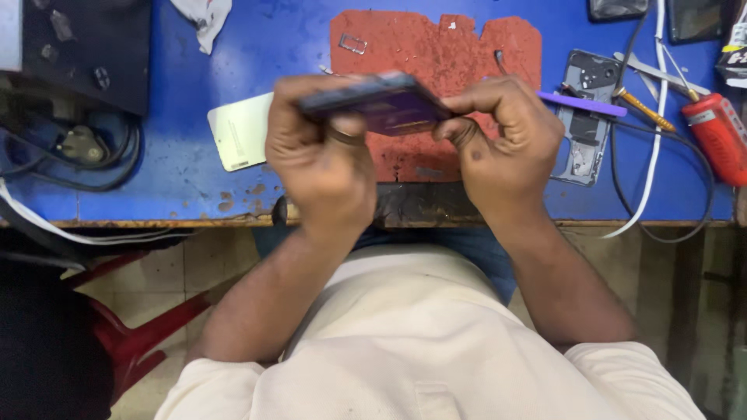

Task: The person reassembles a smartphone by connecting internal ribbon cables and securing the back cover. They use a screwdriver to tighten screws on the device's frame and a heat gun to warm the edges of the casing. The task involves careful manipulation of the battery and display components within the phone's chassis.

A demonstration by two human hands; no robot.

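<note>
A dark, purple-tinted smartphone [381, 103] is held edge-up above the blue table [171, 171]. My left hand [323, 159] grips its left end, with a ring on one finger. My right hand [506, 144] pinches the phone's right end, fingers curled. A thin purple flat tool [583, 104] sticks out to the right from behind my right hand. Under the phone lies a worn red mat [443, 54].
A white phone back cover [241, 131] lies left of my hands. On the right sit an opened phone body [587, 117], a yellow-handled screwdriver [646, 110], a red tool [720, 136], and white and black cables [650, 163]. A dark box [85, 47] stands at far left.
</note>
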